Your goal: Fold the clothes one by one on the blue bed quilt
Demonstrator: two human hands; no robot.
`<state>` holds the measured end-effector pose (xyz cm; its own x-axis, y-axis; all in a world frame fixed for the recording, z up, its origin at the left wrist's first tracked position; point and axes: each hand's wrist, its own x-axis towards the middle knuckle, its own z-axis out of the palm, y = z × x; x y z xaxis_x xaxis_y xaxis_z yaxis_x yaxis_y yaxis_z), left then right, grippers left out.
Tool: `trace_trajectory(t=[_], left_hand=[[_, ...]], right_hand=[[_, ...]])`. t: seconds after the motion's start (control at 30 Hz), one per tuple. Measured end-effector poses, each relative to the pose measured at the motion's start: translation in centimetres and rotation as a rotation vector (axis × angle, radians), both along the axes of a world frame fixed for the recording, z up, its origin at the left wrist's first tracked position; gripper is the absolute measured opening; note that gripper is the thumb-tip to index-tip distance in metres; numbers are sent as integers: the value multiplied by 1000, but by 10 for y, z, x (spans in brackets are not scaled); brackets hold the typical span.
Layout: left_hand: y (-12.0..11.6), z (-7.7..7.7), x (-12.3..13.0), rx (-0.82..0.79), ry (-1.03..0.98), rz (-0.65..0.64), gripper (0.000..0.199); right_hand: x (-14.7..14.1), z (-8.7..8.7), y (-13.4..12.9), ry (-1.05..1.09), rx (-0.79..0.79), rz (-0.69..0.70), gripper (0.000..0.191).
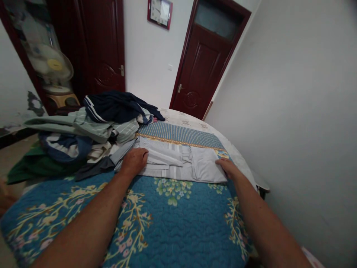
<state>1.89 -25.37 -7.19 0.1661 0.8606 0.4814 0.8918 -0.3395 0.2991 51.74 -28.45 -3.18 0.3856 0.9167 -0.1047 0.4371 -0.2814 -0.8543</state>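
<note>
A light grey striped garment (174, 173) lies folded into a long flat strip across a blue floral quilted cover (189, 216). My left hand (135, 160) is closed at the strip's left part, its fingers curled over the cloth. At the opposite end, my right hand (227, 166) pinches the plain grey right edge; some of its fingertips are hidden by the fabric. Just left of my left hand, a heap of loose clothes begins, with a dark grey piece (95, 168) beside the strip's end.
The heap holds a navy garment (117, 106) on top, a pale green striped one (92, 128) and a dark green one (36, 163). Beyond the cover is a pale patterned cloth (184, 118). A white wall (292, 111) rises on the right. A fan (52, 65) stands far left.
</note>
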Motion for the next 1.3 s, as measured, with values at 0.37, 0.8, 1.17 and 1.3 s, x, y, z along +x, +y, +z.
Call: trace_trajectory(t=[0.37, 0.8, 1.17, 1.3], left_hand=[[-5, 5, 3, -13, 6, 21, 37], [-7, 8, 5, -37, -54, 25, 32], [-24, 23, 22, -51, -99, -61, 33], [-33, 21, 44, -139, -211, -195, 45]], right_hand=[[-66, 73, 12, -281, 98, 85, 23], [-223, 80, 21, -307, 161, 252, 5], [-258, 8, 5, -587, 393, 423, 21], [-231, -4, 0, -732, 479, 443, 31]])
